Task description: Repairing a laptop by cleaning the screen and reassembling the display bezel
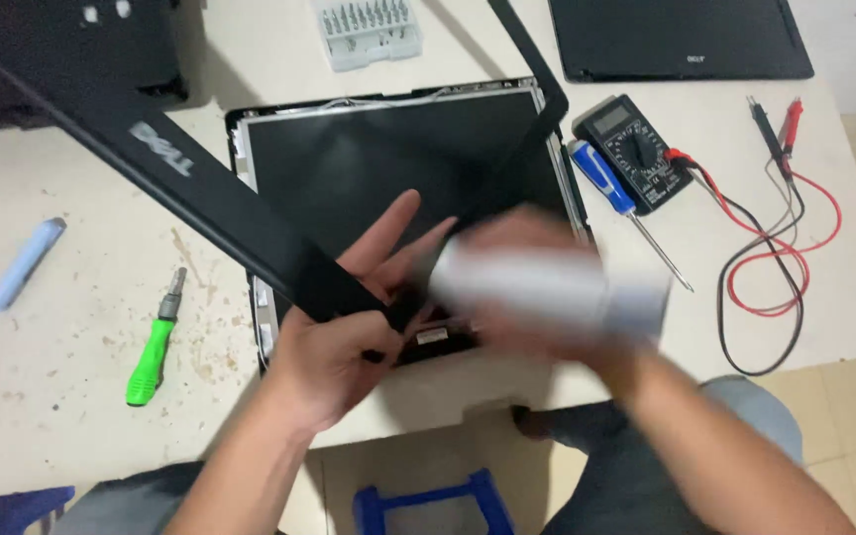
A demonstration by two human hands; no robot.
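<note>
Gripping a black plastic screen bezel frame (pixel 200 193) at its near corner, left hand (pixel 334 337) has fingers partly spread. Right hand (pixel 547 297), motion-blurred, holds a pale grey cylindrical object (pixel 547 287); grip unclear. Both hover above the bare laptop display panel (pixel 369 159).

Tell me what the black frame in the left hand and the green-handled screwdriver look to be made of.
Black frame: likely moulded plastic, matte, thin and evenly dull; held by the left hand. Green-handled screwdriver: handle looks like glossy plastic or rubber, with a bright sheen; its tip looks like grey metal.
</note>
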